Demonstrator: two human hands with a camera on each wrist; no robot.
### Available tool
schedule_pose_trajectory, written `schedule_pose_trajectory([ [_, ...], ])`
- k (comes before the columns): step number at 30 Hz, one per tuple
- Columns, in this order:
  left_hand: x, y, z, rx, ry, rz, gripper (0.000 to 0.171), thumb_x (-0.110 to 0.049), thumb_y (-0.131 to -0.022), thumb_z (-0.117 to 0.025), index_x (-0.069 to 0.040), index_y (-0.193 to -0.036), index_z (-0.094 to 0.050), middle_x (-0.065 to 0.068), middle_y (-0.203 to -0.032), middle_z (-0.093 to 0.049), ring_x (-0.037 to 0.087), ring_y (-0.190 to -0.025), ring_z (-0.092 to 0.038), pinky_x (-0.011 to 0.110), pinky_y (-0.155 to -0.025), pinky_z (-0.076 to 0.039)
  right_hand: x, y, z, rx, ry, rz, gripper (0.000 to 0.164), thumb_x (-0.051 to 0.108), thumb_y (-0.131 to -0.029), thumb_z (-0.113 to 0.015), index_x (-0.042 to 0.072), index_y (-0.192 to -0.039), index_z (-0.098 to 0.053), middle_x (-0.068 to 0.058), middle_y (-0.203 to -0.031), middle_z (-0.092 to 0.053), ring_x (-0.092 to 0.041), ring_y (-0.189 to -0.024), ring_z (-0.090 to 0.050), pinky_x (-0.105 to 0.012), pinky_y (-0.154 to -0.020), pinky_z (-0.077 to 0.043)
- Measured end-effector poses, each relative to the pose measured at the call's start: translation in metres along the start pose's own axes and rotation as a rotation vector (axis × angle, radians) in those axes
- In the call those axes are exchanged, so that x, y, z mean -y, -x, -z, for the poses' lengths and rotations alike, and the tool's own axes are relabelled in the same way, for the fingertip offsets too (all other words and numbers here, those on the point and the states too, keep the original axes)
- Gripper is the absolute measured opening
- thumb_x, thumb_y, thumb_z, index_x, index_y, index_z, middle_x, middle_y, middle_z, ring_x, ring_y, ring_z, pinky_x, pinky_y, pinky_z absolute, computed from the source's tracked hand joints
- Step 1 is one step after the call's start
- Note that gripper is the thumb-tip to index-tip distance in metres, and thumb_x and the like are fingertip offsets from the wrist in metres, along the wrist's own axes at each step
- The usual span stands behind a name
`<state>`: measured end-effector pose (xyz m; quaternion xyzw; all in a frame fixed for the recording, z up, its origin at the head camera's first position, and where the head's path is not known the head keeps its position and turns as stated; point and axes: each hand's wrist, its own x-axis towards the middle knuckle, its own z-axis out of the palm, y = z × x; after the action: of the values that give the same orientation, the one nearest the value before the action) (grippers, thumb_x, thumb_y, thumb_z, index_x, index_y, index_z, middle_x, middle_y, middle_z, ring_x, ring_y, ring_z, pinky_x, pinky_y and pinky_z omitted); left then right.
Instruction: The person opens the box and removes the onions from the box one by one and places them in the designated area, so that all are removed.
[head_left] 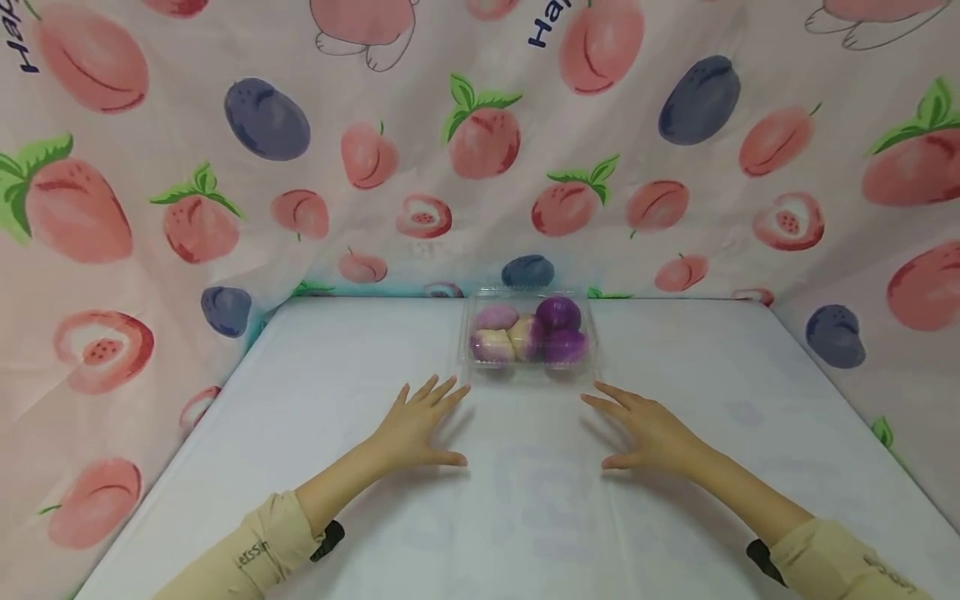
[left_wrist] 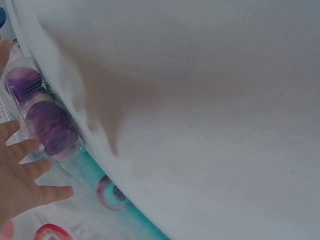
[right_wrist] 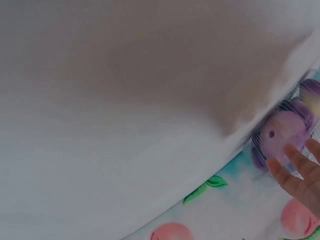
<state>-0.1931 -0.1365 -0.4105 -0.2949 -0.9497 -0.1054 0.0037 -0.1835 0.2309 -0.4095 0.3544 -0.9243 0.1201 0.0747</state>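
Holds left hand point(head_left: 416, 429) and right hand point(head_left: 654, 432) spread above white table point(head_left: 337, 358), gripping nothing | faces clear plastic box point(head_left: 528, 367) of purple-and-cream balls point(head_left: 528, 335) near far edge, seemingly untouched | could dent box by squeezing too hard, or shove it backward by overreaching

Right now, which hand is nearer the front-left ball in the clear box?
Left. The left hand is in front of the ball, leftward; the right hand is farther, rightward.
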Motion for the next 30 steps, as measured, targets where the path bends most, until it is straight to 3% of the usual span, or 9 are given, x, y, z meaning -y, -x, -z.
schedule_pose_trajectory([
  [7,-0.004,-0.002,0.002,-0.022,0.035,0.032,0.080,-0.052,-0.073,-0.074,-0.015,-0.139,-0.047,0.013,-0.138,-0.052,0.035,-0.130,-0.046,0.063,-0.104,-0.031,0.003,0.001,0.003,-0.003,-0.036,-0.050,0.071,0.034,-0.072,-0.080,0.010,-0.133,-0.053,-0.018,-0.132,-0.055,-0.038,-0.110,-0.059,-0.054,-0.085,-0.050],
  [14,-0.007,-0.004,0.005,-0.034,0.094,0.033,0.062,-0.041,-0.080,-0.072,-0.012,-0.133,-0.055,0.012,-0.127,-0.062,0.030,-0.118,-0.057,0.051,-0.101,-0.042,0.003,-0.006,0.007,-0.042,-0.052,-0.075,0.043,0.026,-0.084,-0.070,0.005,-0.121,-0.063,-0.013,-0.117,-0.066,-0.032,-0.107,-0.063,-0.049,-0.087,-0.051],
  [21,-0.005,-0.008,0.007,-0.088,0.157,0.068,0.047,-0.035,-0.084,-0.070,-0.011,-0.124,-0.062,0.008,-0.121,-0.066,0.027,-0.114,-0.061,0.044,-0.095,-0.048,0.003,-0.022,0.012,-0.057,-0.068,-0.073,0.039,0.026,-0.085,-0.069,0.003,-0.117,-0.065,-0.011,-0.113,-0.069,-0.030,-0.104,-0.064,-0.048,-0.087,-0.051],
  [30,0.012,-0.010,0.011,-0.109,0.359,0.199,0.043,-0.033,-0.089,-0.065,-0.007,-0.123,-0.062,0.011,-0.122,-0.065,0.033,-0.113,-0.060,0.050,-0.095,-0.046,0.012,-0.047,0.012,-0.075,-0.099,-0.086,0.037,0.022,-0.087,-0.067,0.001,-0.118,-0.064,-0.015,-0.114,-0.068,-0.032,-0.106,-0.064,-0.048,-0.089,-0.050],
])
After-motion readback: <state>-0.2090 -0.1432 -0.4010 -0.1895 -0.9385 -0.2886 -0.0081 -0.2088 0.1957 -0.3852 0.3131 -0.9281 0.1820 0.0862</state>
